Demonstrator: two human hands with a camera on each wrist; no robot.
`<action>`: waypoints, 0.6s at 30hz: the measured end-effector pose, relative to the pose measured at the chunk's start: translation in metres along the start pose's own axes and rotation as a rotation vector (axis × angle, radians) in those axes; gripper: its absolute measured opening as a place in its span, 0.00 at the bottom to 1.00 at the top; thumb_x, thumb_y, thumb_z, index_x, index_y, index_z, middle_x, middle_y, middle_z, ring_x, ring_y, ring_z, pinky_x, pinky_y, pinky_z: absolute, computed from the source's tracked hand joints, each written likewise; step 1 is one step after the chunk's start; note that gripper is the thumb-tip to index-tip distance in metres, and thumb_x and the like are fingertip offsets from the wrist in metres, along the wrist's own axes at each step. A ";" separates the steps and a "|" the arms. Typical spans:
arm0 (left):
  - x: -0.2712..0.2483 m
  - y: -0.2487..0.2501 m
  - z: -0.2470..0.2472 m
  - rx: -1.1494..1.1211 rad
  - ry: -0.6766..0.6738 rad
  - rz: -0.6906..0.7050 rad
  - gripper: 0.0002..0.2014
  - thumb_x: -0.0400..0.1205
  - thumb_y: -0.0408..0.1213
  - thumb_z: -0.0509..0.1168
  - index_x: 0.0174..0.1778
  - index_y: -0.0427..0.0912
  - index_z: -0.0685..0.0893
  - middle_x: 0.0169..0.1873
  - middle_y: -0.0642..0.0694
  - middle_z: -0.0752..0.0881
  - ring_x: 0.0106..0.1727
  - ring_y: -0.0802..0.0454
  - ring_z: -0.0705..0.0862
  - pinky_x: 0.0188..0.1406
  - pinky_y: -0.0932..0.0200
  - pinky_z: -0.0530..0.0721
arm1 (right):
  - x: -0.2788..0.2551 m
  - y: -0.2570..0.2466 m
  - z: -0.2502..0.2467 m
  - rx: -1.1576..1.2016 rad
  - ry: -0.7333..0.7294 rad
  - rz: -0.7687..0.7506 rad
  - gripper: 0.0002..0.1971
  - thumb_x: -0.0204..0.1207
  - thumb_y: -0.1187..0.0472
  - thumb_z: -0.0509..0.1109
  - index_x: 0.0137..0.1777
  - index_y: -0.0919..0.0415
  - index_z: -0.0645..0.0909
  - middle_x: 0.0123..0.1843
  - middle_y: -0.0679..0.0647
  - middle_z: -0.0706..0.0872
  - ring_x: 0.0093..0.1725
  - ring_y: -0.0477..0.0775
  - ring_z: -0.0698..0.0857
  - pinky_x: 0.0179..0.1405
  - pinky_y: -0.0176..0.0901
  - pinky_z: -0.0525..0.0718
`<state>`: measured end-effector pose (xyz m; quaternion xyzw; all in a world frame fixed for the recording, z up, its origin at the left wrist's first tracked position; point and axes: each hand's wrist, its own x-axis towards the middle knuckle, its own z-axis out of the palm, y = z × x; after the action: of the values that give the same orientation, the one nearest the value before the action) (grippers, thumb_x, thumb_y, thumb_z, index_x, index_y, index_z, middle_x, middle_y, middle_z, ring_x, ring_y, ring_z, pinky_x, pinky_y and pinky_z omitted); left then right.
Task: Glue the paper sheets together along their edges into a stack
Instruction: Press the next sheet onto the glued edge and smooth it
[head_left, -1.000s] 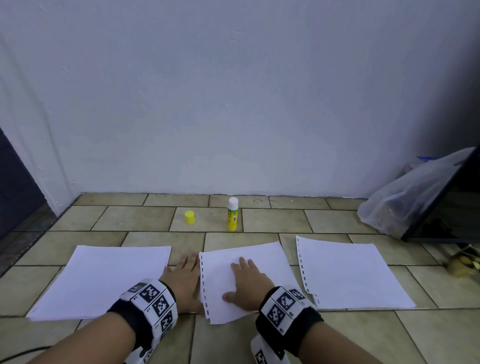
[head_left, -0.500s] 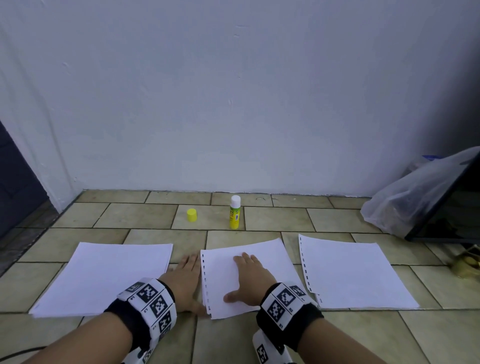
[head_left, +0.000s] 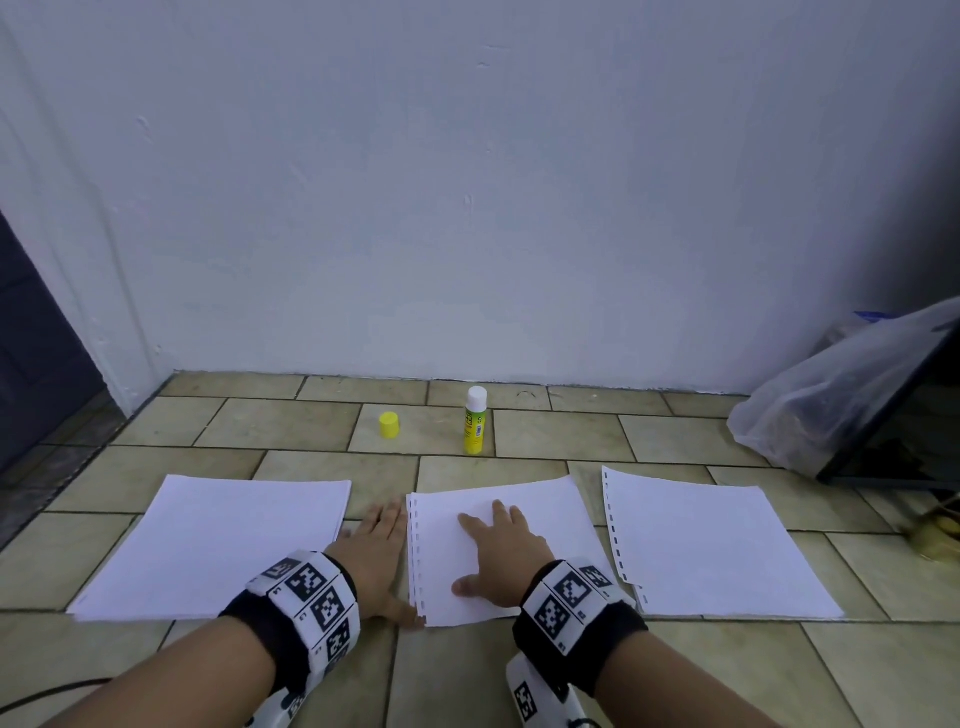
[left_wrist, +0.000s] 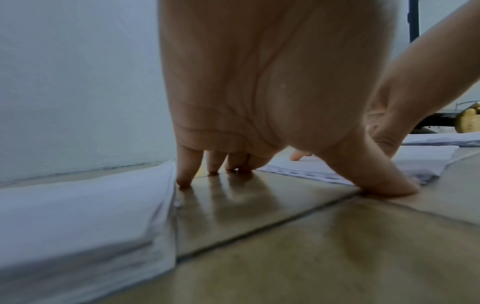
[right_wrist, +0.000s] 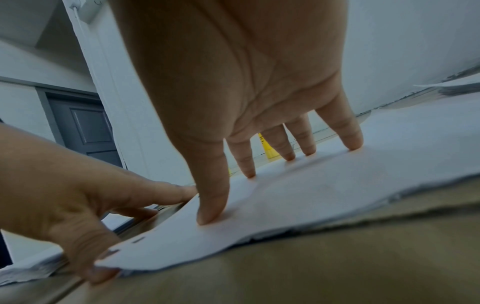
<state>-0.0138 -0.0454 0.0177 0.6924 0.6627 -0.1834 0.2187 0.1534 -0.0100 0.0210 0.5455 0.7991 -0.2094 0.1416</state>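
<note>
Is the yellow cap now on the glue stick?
No, the yellow cap stands by itself on the floor tiles, apart from and to the left of the upright glue stick, whose white top is uncovered.

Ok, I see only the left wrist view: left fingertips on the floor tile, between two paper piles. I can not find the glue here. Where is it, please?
Observer: The glue stick stands upright on the floor behind the middle pile, close to the wall. No hand touches it.
Operator: Is it closed?
Observer: No. Its white top is bare, and the yellow cap sits apart on the tile to its left.
Operator: And the right hand, I see only a part. What does it do?
Observer: The right hand presses the top sheet of the middle pile with spread fingertips and thumb, palm lifted off the paper.
</note>
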 end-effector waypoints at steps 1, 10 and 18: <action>0.000 0.000 0.000 0.003 -0.001 -0.001 0.62 0.74 0.62 0.69 0.82 0.36 0.29 0.83 0.43 0.31 0.84 0.46 0.34 0.84 0.43 0.49 | 0.000 0.000 0.000 -0.003 -0.002 0.000 0.43 0.76 0.43 0.69 0.84 0.47 0.48 0.85 0.60 0.43 0.84 0.63 0.44 0.79 0.67 0.59; 0.000 0.001 0.001 0.003 0.001 -0.013 0.62 0.74 0.62 0.70 0.82 0.37 0.29 0.83 0.44 0.31 0.84 0.46 0.34 0.83 0.44 0.48 | 0.002 -0.004 -0.003 -0.003 -0.005 -0.001 0.42 0.75 0.42 0.69 0.84 0.47 0.49 0.85 0.60 0.45 0.84 0.63 0.45 0.78 0.67 0.60; 0.000 0.001 0.002 -0.007 0.007 -0.020 0.63 0.73 0.63 0.70 0.82 0.37 0.30 0.83 0.45 0.31 0.84 0.47 0.33 0.84 0.43 0.47 | 0.002 -0.010 -0.003 -0.014 0.063 0.012 0.40 0.73 0.32 0.64 0.80 0.51 0.59 0.83 0.61 0.54 0.80 0.65 0.56 0.71 0.65 0.68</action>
<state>-0.0127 -0.0470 0.0164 0.6857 0.6708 -0.1808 0.2172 0.1436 -0.0101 0.0244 0.5556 0.8013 -0.1855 0.1214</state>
